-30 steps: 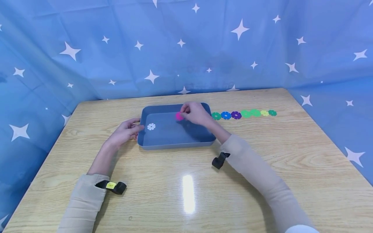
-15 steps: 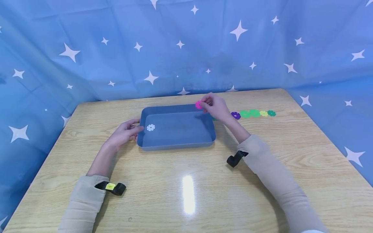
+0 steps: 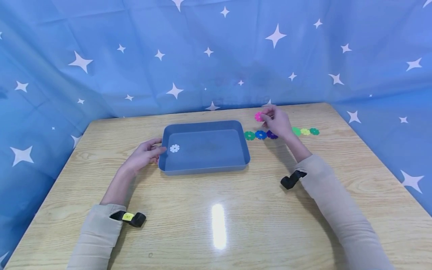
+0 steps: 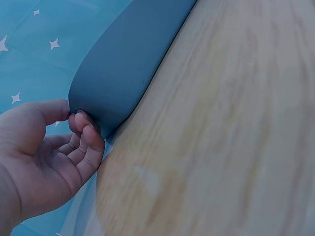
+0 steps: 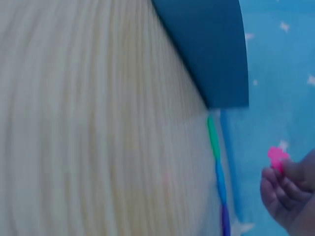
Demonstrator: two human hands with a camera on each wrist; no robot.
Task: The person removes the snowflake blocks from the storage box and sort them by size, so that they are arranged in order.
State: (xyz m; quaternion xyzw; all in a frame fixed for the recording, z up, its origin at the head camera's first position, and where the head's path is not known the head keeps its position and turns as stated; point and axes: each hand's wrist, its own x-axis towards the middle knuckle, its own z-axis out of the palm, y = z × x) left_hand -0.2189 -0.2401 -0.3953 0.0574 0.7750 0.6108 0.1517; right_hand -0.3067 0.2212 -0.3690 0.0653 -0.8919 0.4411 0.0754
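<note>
My right hand (image 3: 278, 122) pinches a pink notched flower disc (image 3: 258, 116) between thumb and fingers, raised over the table behind the row of discs. The right wrist view shows the same pink disc (image 5: 278, 158) at the fingertips. At the tray's left end, my left hand (image 3: 145, 154) grips the wall of the blue-grey tray (image 3: 202, 172), thumb over the rim and fingers outside, as the left wrist view shows on the tray wall (image 4: 123, 64). One white flower disc (image 3: 174, 148) lies inside the tray, near that thumb.
Right of the tray runs a row of discs: green (image 3: 249, 135), blue (image 3: 260, 135), purple (image 3: 272, 135), light green (image 3: 296, 131), yellow (image 3: 305, 131) and dark green (image 3: 314, 131). My right hand hides part of it. A starry blue curtain (image 3: 202, 67) hangs behind the wooden table (image 3: 182, 217).
My right hand has lifted the pink disc out of the tray and carried it right, past the tray's edge and over the row. My left hand stays at the tray's left end.
</note>
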